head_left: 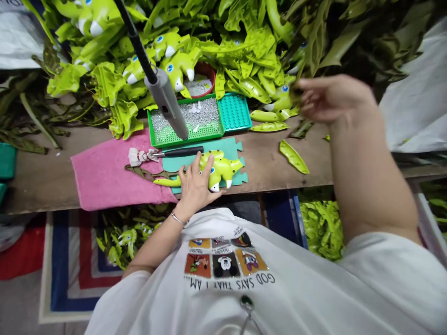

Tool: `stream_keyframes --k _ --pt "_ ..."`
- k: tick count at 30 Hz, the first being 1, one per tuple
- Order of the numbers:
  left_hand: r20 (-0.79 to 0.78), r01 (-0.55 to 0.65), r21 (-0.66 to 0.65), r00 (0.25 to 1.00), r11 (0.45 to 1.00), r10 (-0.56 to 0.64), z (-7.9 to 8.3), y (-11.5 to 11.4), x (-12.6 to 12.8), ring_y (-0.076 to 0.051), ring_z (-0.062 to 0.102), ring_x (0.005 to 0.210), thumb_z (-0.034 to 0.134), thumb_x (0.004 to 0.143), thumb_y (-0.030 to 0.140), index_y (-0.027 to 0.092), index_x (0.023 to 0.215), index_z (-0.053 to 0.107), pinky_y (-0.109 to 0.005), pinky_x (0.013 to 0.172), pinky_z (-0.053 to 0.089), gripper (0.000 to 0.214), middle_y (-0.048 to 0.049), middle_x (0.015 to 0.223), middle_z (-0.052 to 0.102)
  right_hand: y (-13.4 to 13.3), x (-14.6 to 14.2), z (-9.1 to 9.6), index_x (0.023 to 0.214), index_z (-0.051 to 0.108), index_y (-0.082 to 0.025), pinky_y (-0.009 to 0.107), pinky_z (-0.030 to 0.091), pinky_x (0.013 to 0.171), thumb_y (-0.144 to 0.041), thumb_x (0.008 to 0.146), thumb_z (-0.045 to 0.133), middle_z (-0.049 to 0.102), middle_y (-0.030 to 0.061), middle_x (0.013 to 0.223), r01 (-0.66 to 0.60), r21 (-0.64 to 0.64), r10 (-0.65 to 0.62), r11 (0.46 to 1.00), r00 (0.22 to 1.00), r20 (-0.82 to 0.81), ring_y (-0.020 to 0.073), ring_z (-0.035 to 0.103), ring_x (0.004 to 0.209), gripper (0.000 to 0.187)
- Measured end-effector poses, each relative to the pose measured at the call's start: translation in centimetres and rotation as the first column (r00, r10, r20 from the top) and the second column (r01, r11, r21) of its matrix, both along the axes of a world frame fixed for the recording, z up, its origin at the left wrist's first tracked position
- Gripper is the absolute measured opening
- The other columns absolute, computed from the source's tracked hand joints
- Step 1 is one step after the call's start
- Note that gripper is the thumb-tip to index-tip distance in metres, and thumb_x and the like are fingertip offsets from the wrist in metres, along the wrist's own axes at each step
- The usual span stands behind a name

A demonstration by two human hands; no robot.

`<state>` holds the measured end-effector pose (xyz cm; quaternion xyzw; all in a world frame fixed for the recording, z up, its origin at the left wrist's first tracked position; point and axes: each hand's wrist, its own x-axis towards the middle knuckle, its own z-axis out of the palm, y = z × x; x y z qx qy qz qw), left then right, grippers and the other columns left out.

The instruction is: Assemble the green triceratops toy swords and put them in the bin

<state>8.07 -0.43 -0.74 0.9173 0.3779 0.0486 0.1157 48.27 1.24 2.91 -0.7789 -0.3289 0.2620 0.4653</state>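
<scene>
One toy triceratops (224, 168), lime green, lies on the single teal foam mat (226, 145) at the worktop's (265, 163) near edge — and the left hand (197, 185) is on it, fingers spread over its side, thumb along the near edge. Two white horn tips show, one blue eye too. Out right, the right hand (330, 100) is raised, fingers curled beside one dark olive piece (296, 94); blur there, can't tell whether they pinch it. Left of the mat, one pink cloth (101, 174) and one black-handled tool (183, 151), its end wrapped in white. Behind — one green tray (222, 124) of grey pellets, one turquoise studded tray (235, 114), one red bowl (213, 77). One lime pod-shaped piece (294, 157) lies alone, right of the mat.
</scene>
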Motion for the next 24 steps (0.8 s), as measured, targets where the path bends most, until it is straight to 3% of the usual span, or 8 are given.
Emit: stream_keyframes --k 1,3,6,9,15,20,24 --pt "0.026 -0.003 -0.003 1.000 1.000 0.003 -0.2 0.0 0.0 -0.042 0.048 0.133 0.079 0.072 0.062 0.020 0.157 0.037 -0.054 0.112 0.027 0.104 -0.0251 0.162 0.032 -1.6 -2.6 -0.2 0.062 0.049 -0.020 0.026 0.045 0.056 -0.027 0.090 0.065 0.042 -0.0083 0.050 -0.050 -0.108 0.021 0.993 0.967 -0.252 0.0036 0.043 0.046 0.033" --pt "0.078 -0.010 -0.007 0.997 1.000 0.011 -0.5 -0.1 -0.1 -0.042 0.047 0.134 0.079 0.073 0.057 0.022 0.154 0.044 -0.052 0.111 0.028 0.095 -0.0235 0.161 0.034 -4.4 -8.0 -1.0 0.068 0.057 -0.019 0.026 0.046 0.053 -0.026 0.077 0.079 0.058 -0.0053 0.056 -0.072 -0.149 -0.013 0.986 0.864 -0.503 0.0058 0.050 0.047 0.025" --pt "0.125 -0.027 0.006 0.992 1.000 0.026 -1.0 -0.2 -0.3 -0.043 0.041 0.139 0.077 0.076 0.054 0.026 0.149 0.052 -0.051 0.111 0.028 0.082 -0.0199 0.161 0.033 -7.0 -14.8 -2.9 0.080 0.067 -0.019 0.030 0.056 0.056 -0.032 0.051 0.094 0.075 0.0008 0.078 -0.020 -0.052 -0.018 0.998 0.771 -0.637 0.0147 0.067 0.060 0.041" --pt "0.135 -0.035 0.014 0.990 0.999 0.033 -1.2 -0.2 -0.4 -0.043 0.036 0.143 0.075 0.078 0.057 0.029 0.147 0.054 -0.052 0.111 0.028 0.077 -0.0181 0.162 0.031 -7.7 -18.5 -4.3 0.084 0.071 -0.019 0.034 0.063 0.062 -0.043 0.045 0.096 0.078 0.0033 0.083 0.024 0.013 -0.008 1.000 0.713 -0.701 0.0200 0.072 0.068 0.052" --pt "0.119 -0.035 -0.007 0.992 0.999 0.036 -1.1 -0.2 -0.3 -0.044 0.036 0.142 0.073 0.067 0.079 0.031 0.147 0.054 -0.052 0.110 0.029 0.096 -0.0184 0.162 0.031 -7.7 -20.0 -4.2 0.080 0.072 -0.018 0.039 0.066 0.072 -0.053 0.049 0.094 0.079 0.0057 0.080 0.002 0.077 0.058 0.997 0.630 -0.774 0.0243 0.075 0.075 0.052" --pt "0.101 -0.078 0.005 0.992 0.997 0.077 -1.3 -0.4 -0.2 -0.041 0.041 0.139 0.074 0.076 0.063 0.033 0.145 0.057 -0.050 0.109 0.032 0.077 -0.0152 0.160 0.036 -8.1 -19.8 -4.0 0.083 0.074 -0.018 0.039 0.066 0.072 -0.055 0.050 0.094 0.079 0.0042 0.080 0.034 0.096 0.055 0.995 0.612 -0.789 0.0232 0.075 0.074 0.054" --pt "0.088 -0.089 -0.004 0.992 0.996 0.089 -1.5 -0.5 -0.2 -0.041 0.043 0.137 0.075 0.077 0.056 0.034 0.146 0.056 -0.050 0.110 0.032 0.074 -0.0136 0.161 0.035 -8.4 -20.3 -4.1 0.080 0.075 -0.018 0.040 0.066 0.068 -0.056 0.049 0.094 0.078 0.0045 0.077 0.010 0.072 0.053 0.997 0.575 -0.816 0.0226 0.074 0.067 0.053"
